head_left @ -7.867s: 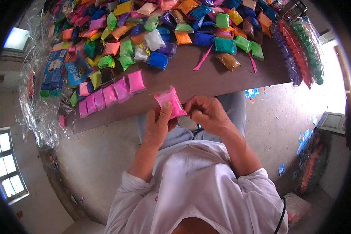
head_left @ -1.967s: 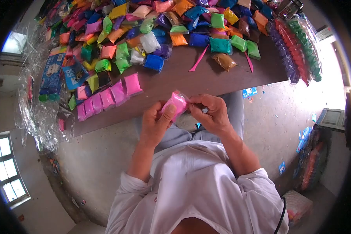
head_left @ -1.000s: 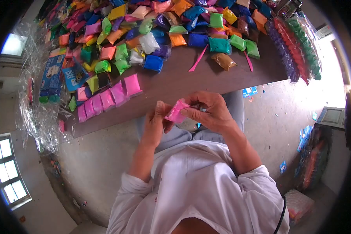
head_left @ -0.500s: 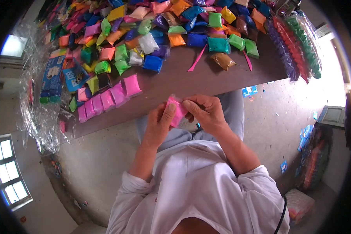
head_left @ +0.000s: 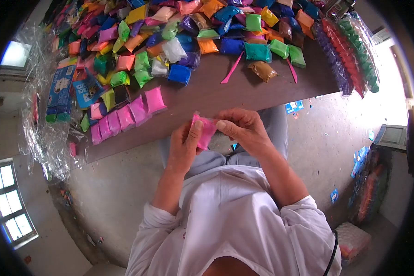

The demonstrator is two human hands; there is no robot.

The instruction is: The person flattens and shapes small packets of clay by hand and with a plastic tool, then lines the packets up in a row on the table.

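Note:
Above my lap, just off the table's near edge, I hold a pink packet (head_left: 205, 133) in a clear wrapper. My left hand (head_left: 185, 143) is closed round its left side, the thumb lying across the front. My right hand (head_left: 244, 130) pinches the wrapper at the packet's upper right edge between thumb and fingers; its other fingers are curled and partly hidden. On the table to the left lies a slanting row of pink packets (head_left: 138, 110), side by side.
A heap of packets in many colours covers the far side of the table (head_left: 198, 94). Two pink plastic tools (head_left: 232, 69) lie near it. Long bags of purple, red and green pieces (head_left: 347, 55) stand at the right. Clear plastic film (head_left: 46, 152) hangs over the left end.
My left hand has shifted slightly left with the pink packet. A wider stretch of wrapper now shows between my two hands.

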